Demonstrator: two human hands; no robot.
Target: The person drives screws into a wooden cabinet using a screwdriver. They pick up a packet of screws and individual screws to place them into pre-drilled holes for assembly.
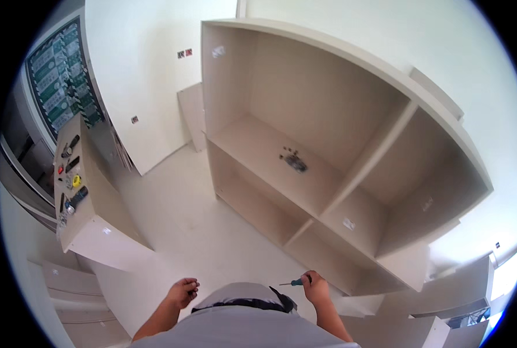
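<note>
A screwdriver (296,282) with a teal handle is gripped in my right hand (315,289), its thin shaft pointing left in front of my waist. My left hand (182,292) hangs to the left of my waist with its fingers curled. Small dark bits show at its fingertips, too small to name. Ahead stands a large beige cabinet (328,217) with open compartments, apart from both hands. On its middle shelf lies a clear bag of small hardware (295,162), with a few loose dark pieces beside it.
To the left, a long beige cabinet (110,240) carries a yellow tape measure (76,181), a dark power tool (77,197) and other small tools. Boards (78,296) lie at the lower left. More panels (438,287) stand at the lower right. A panel (191,113) leans against the wall.
</note>
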